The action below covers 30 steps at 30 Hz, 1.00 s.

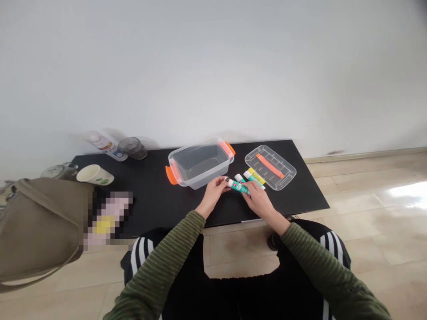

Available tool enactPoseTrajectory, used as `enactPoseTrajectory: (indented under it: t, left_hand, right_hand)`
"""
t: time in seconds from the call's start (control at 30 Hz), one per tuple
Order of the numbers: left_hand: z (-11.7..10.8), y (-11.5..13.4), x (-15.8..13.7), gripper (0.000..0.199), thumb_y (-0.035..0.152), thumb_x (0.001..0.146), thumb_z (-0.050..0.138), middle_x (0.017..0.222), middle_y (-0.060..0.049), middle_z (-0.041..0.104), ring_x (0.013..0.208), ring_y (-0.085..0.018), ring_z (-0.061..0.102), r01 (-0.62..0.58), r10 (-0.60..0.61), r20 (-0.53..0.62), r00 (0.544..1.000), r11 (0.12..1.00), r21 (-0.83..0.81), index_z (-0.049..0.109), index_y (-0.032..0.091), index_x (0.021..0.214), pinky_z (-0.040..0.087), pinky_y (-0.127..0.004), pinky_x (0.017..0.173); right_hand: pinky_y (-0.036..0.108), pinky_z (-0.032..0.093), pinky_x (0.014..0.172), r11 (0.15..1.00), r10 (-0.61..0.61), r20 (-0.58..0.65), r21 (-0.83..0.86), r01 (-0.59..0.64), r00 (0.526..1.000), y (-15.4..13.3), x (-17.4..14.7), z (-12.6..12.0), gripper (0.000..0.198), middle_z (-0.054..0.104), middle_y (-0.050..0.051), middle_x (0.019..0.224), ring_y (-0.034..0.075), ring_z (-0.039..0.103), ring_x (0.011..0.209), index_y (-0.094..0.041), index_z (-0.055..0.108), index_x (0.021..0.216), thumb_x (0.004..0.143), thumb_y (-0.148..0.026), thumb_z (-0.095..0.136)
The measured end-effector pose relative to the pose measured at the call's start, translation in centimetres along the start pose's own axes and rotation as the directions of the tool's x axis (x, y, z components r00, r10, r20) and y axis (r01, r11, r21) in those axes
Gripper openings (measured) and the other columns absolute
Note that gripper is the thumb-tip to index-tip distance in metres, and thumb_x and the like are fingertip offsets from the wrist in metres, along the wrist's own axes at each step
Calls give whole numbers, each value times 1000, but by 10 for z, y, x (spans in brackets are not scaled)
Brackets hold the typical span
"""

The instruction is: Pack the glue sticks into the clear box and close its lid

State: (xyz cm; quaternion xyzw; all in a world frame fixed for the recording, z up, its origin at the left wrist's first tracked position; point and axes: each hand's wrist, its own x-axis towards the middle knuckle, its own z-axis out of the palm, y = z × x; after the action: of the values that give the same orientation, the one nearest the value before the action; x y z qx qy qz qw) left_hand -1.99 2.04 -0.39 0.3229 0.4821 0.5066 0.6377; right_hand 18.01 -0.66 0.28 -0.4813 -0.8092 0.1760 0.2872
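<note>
Both hands are at a green-and-white glue stick (237,186) above the front part of the black table. My right hand (260,200) is closed around its green end. At the white end, the fingertips of my left hand (214,192) are pinched together on the stick. Just behind it lie another glue stick (239,178), partly covered, and one with a yellow section (256,177) beside my right fingers. A clear plastic box (210,174) with orange side clips stands uncovered behind my left hand. Its clear lid (287,171), with an orange handle, lies to the right.
On the left of the black table (150,200) stand a paper cup (95,175), a dark glass (132,149) and a white spray can (108,146). A brown bag (43,222) and a pixelated pinkish item (108,218) occupy the near left. A white wall rises behind.
</note>
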Motion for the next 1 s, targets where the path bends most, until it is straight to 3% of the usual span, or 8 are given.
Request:
enactPoseTrajectory:
  t: [0.27,0.47,0.67,0.9,1.0]
  left_hand:
    - [0,5,-4,40,43,70,79,92,-6,72,83,-16,65,-99,100,-9,995,988,117,73,15,98,54,-32,83]
    - [1,12,-8,40,45,72,76,98,-7,74,86,-19,66,-178,176,28,984,961,213,74,16,100,53,-33,81]
    - [1,19,-9,38,44,74,76,105,-8,74,95,-22,66,-216,203,79,976,955,204,75,18,101,51,-34,88]
    - [5,19,-16,36,46,79,70,103,-6,71,91,-19,64,-290,265,132,955,923,252,72,19,103,50,-30,85]
    - [10,14,-23,36,48,86,63,98,-4,69,83,-17,62,-313,267,183,946,900,303,69,20,108,50,-27,76]
  right_hand:
    - [38,51,89,990,50,-6,135,-48,999,-3,-2,9,33,68,11,112,24,64,102,-19,59,121,89,-22,55]
    - [27,48,67,897,247,94,353,-264,965,-15,-1,3,31,71,3,87,14,58,67,-18,66,113,85,-30,60]
    - [29,49,67,632,284,224,687,-357,932,-18,0,6,37,68,2,82,15,62,69,-17,64,111,83,-42,64]
    - [23,40,47,388,216,444,778,-493,870,-24,6,3,46,70,5,87,15,63,64,-19,62,105,77,-54,70]
    - [22,32,42,264,198,544,771,-579,815,-24,5,6,45,68,4,75,13,58,53,-18,61,97,81,-60,63]
